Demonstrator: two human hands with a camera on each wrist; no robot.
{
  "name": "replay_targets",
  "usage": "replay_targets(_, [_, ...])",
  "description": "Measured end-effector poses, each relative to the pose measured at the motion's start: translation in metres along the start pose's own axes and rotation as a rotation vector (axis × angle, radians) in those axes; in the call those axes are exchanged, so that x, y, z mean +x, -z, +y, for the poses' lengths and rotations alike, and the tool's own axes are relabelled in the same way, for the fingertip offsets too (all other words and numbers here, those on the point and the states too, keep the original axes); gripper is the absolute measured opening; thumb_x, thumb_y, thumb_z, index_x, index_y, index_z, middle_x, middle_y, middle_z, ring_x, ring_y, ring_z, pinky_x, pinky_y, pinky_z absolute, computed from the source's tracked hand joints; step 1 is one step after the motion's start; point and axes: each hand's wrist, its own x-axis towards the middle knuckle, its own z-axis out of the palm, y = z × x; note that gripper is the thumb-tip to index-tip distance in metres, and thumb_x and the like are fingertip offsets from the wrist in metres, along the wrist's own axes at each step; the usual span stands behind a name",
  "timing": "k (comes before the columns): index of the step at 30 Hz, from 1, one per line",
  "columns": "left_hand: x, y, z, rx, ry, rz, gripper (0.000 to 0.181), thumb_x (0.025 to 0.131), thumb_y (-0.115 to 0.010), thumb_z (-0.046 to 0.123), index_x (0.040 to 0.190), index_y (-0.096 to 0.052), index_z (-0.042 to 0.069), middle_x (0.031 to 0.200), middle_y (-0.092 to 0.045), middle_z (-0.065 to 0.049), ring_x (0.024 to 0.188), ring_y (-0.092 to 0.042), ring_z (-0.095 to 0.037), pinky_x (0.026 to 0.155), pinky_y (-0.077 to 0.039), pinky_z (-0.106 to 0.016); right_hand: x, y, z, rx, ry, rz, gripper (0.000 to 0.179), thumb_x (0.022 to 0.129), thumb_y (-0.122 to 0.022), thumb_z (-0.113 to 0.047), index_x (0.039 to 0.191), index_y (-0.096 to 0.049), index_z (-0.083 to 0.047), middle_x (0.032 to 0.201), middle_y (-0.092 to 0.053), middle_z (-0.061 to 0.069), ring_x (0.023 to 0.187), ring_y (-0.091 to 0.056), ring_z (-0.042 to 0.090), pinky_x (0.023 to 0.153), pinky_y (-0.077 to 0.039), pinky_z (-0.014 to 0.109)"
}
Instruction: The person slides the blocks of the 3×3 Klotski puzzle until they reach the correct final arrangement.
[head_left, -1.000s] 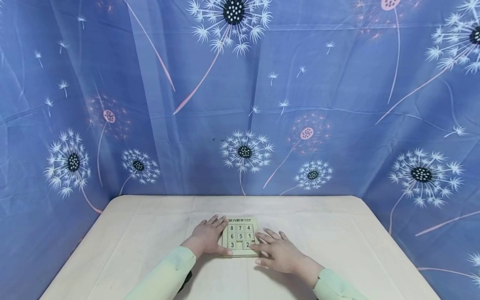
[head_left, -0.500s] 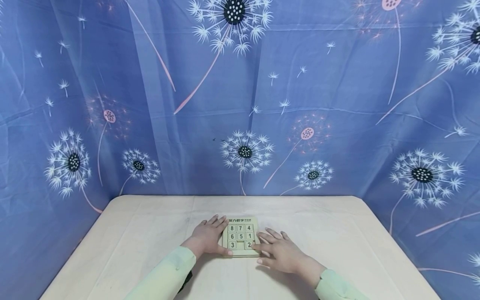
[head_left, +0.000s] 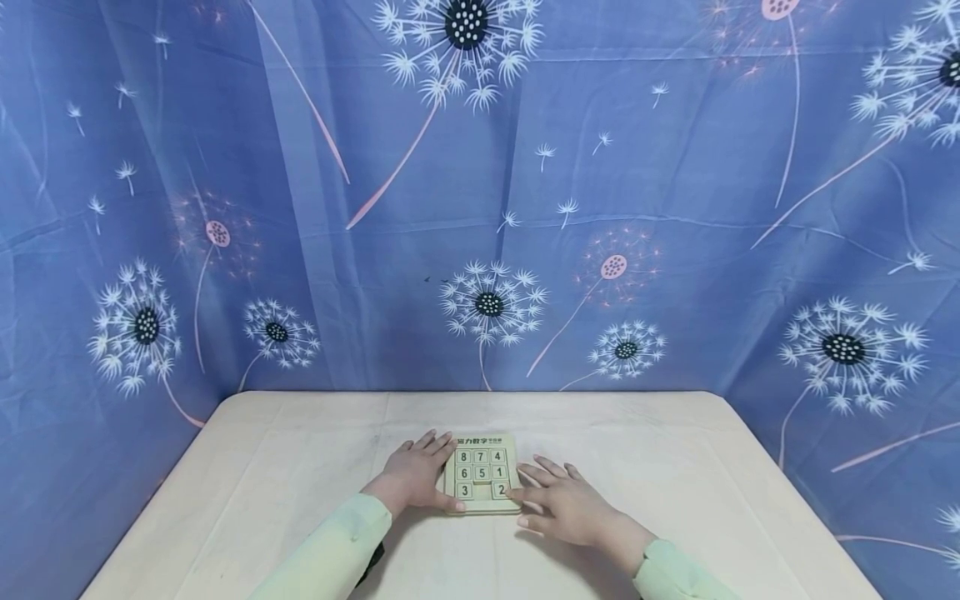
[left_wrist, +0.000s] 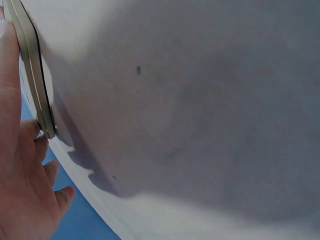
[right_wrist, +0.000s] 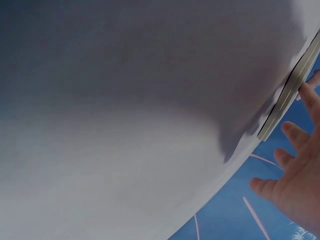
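A pale number sliding puzzle [head_left: 487, 507] lies flat on the table, its tiles reading 8 7 4, 6 5 1, and 3, a gap, 2. The left hand [head_left: 412, 475] holds it at the left side, thumb on the near corner and fingertips by the far one. In the left wrist view, its thumb and fingers meet the edge of the puzzle [left_wrist: 36, 75]. From the right, a finger of the right hand [head_left: 566, 504] touches the 2 tile [head_left: 500, 490]; its other fingers are spread beside the frame. The right wrist view shows only the puzzle's edge [right_wrist: 290, 92].
A cream cloth covers the table [head_left: 300, 433]. Behind it and at both sides hangs a blue curtain [head_left: 420, 350] with dandelion prints. Something black [head_left: 371, 562] shows beneath the left sleeve.
The 2 tile has slid right to the frame's right side, widening the gap between it and the 3. The right hand shifted slightly right with it; the left hand stayed put.
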Motion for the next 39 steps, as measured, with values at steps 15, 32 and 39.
replay_targets(15, [0.002, -0.004, -0.003, -0.013, -0.004, 0.004, 0.111, 0.074, -0.075, 0.075, 0.160, -0.038, 0.016, 0.169, -0.034, -0.001, 0.158, -0.030, -0.028, 0.127, -0.033, -0.052, -0.003, 0.001, 0.001, -0.006, 0.013, -0.003, 0.047, 0.098, -0.059, -0.053, 0.139, -0.065, -0.030, 0.156, -0.053, 0.013, 0.147, -0.043, 0.047, 0.110, -0.036, 0.079])
replay_targets(32, [0.003, -0.006, -0.004, -0.008, -0.013, 0.006, 0.111, 0.074, -0.074, 0.076, 0.159, -0.038, 0.015, 0.169, -0.035, -0.002, 0.158, -0.030, -0.028, 0.127, -0.034, -0.052, 0.010, 0.000, -0.009, -0.048, 0.064, 0.040, 0.051, 0.100, -0.056, -0.053, 0.145, -0.059, -0.029, 0.157, -0.052, 0.006, 0.148, -0.045, 0.039, 0.115, -0.037, 0.074])
replay_targets(39, [0.002, -0.005, -0.003, -0.002, -0.012, 0.003, 0.111, 0.074, -0.074, 0.076, 0.159, -0.038, 0.015, 0.169, -0.035, -0.002, 0.158, -0.030, -0.028, 0.127, -0.034, -0.052, 0.024, -0.003, -0.017, -0.052, 0.072, 0.009, 0.052, 0.099, -0.057, -0.054, 0.146, -0.058, -0.030, 0.159, -0.050, 0.005, 0.150, -0.043, 0.038, 0.116, -0.035, 0.074])
